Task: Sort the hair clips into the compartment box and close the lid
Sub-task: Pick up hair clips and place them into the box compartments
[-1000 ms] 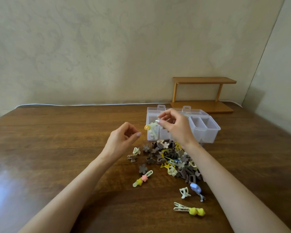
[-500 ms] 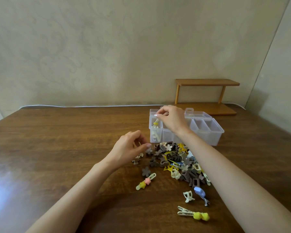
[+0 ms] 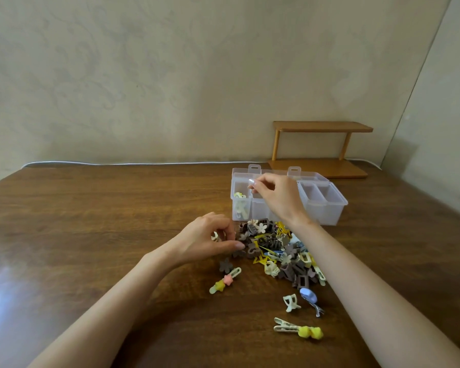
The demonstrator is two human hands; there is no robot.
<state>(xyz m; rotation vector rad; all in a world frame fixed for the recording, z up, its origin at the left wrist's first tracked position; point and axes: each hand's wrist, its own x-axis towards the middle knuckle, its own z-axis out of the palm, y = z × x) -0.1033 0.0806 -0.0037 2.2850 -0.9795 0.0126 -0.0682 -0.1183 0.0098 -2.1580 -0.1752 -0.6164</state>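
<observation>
step: sorting, early | hair clips point(image 3: 274, 251) heaped on bench point(image 3: 91, 235) just before compartment box point(image 3: 329, 213), few in its leftmost cell | left grip point(image 3: 205, 240) pinching cream clip point(image 3: 215, 236) before box | right grip point(image 3: 276, 197) curled above box, hold unclear | next: carry pinched clip to matching compartment

Your clear compartment box point(image 3: 327, 213) stands open on the tabletop point(image 3: 117, 221), with its lid point(image 3: 311, 177) folded back behind it. Pale yellow and cream clips point(image 3: 240, 205) fill its leftmost compartment. The heap of hair clips point(image 3: 276, 251), brown, cream and yellow, lies just in front. Strays lie nearer you: a yellow-and-pink clip point(image 3: 225, 281), a cream claw point(image 3: 290, 302), a blue clip point(image 3: 310, 297) and a pom-pom clip point(image 3: 298, 330).
</observation>
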